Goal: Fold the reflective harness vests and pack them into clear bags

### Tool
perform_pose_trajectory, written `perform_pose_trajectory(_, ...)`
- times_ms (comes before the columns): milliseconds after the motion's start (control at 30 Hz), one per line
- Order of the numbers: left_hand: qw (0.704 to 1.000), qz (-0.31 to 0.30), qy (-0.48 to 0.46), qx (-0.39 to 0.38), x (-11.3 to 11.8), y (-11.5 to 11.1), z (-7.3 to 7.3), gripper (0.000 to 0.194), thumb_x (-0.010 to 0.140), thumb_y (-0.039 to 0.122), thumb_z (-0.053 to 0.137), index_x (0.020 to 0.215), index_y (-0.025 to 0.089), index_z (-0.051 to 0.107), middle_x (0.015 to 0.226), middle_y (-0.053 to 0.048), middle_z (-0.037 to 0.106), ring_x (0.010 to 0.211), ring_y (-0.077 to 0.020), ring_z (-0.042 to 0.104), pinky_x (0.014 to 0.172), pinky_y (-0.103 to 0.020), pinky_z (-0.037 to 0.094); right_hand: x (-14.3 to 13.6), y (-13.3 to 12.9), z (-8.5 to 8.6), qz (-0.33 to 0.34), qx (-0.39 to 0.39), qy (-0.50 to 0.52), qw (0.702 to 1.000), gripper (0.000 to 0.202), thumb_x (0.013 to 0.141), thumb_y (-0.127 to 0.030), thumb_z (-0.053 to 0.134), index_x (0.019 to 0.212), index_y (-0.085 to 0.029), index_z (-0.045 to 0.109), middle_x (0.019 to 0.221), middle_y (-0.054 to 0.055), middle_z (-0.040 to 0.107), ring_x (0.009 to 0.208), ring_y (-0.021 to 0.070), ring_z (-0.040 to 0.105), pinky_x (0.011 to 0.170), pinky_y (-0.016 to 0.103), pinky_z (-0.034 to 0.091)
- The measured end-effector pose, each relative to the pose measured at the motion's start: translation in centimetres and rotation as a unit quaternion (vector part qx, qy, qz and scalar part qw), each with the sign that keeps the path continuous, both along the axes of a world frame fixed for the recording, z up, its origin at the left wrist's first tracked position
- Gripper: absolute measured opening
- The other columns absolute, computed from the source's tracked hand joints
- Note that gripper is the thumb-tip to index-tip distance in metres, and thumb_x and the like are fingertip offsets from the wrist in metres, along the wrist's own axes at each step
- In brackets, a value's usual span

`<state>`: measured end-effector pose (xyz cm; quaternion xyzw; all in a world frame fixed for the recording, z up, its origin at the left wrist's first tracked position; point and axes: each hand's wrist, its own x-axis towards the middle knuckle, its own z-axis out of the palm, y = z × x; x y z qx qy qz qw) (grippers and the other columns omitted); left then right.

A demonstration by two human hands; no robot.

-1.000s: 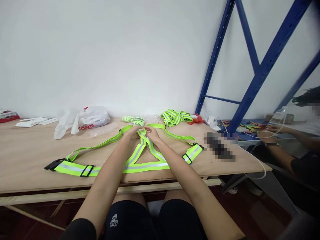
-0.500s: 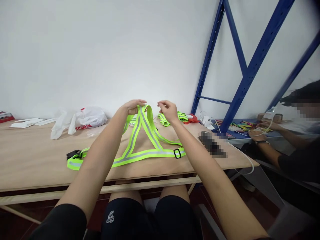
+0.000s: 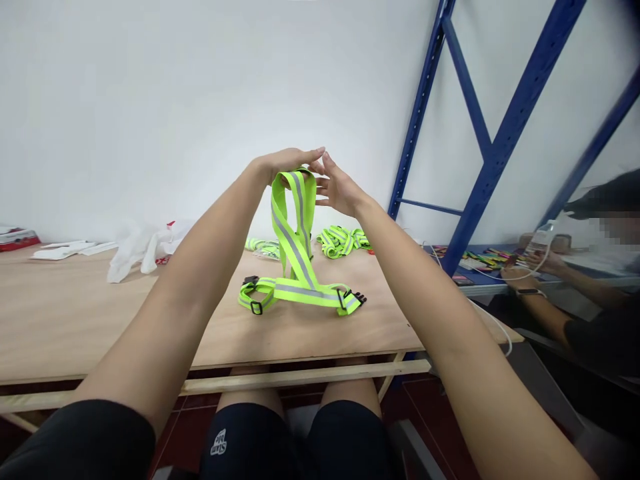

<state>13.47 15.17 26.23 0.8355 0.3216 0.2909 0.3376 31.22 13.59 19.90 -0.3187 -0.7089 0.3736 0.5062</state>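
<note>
A neon-green reflective vest, made of elastic straps with a grey stripe, hangs raised over the table. My left hand holds its upper loops, which drape from the fingers. My right hand is beside the loops with fingers stretched out and apart, its thumb tip close to my left fingertips; whether it touches the strap I cannot tell. The waist strap sags at the bottom near the tabletop, with a black buckle at its right end and a black slider at the left.
Behind the vest lie more bundled green reflective straps. White plastic bags and flat white packets are on the wooden table. At right stand a blue metal rack and another person with hands at a blue surface.
Both hands have risen, lifting the vest into a narrower hanging shape, and its waist strap has drawn in from the sides. My right hand has come close to the left and its fingers have spread.
</note>
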Motion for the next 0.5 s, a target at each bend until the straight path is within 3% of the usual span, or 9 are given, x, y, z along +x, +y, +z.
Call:
perform_pose_trajectory(133,0.993,0.046,0.023,0.102,0.7,0.3,-0.4,0.058,0.09,0.069,0.05,0.079,0.015,0.069,0.064,-0.006,0.056,0.067,-0.0208,0.061,0.067,-0.033,0.047,-1.2,-0.6,-0.5,-0.004,-0.033,0.021,0.999,0.078,0.075,-0.087,0.052,0.12,-0.024,0.059,0.094,0.008,0.068,0.087,0.0233,0.065,0.083,0.042,0.057)
perform_pose_trajectory(267,0.986,0.066,0.008,0.156,0.3,1.6,-1.1,0.058,0.089,0.068,0.05,0.075,0.015,0.069,0.066,-0.007,0.061,0.068,-0.0219,0.062,0.067,-0.031,0.047,-1.3,-1.4,-1.5,-0.007,-0.074,0.001,0.997,0.068,0.076,-0.082,0.057,0.106,-0.021,0.063,0.081,0.008,0.067,0.076,0.0225,0.063,0.074,0.04,0.058)
perform_pose_trajectory(367,0.984,0.048,-0.006,0.173,0.0,2.1,-1.8,0.061,0.091,0.069,0.043,0.077,0.016,0.071,0.071,-0.008,0.064,0.071,-0.0222,0.063,0.07,-0.03,0.047,-1.5,-1.5,-2.1,0.0,-0.079,-0.007,0.997,0.065,0.078,-0.083,0.053,0.095,-0.021,0.064,0.083,0.009,0.067,0.082,0.0235,0.064,0.078,0.04,0.057)
perform_pose_trajectory(500,0.989,0.023,-0.017,0.147,0.2,1.5,-2.8,0.065,0.092,0.07,0.038,0.078,0.015,0.071,0.071,-0.01,0.067,0.073,-0.0236,0.064,0.072,-0.032,0.048,-1.9,-1.1,-2.6,0.037,-0.09,0.006,0.995,0.065,0.081,-0.084,0.047,0.095,-0.023,0.063,0.093,0.008,0.069,0.095,0.0254,0.063,0.087,0.043,0.053)
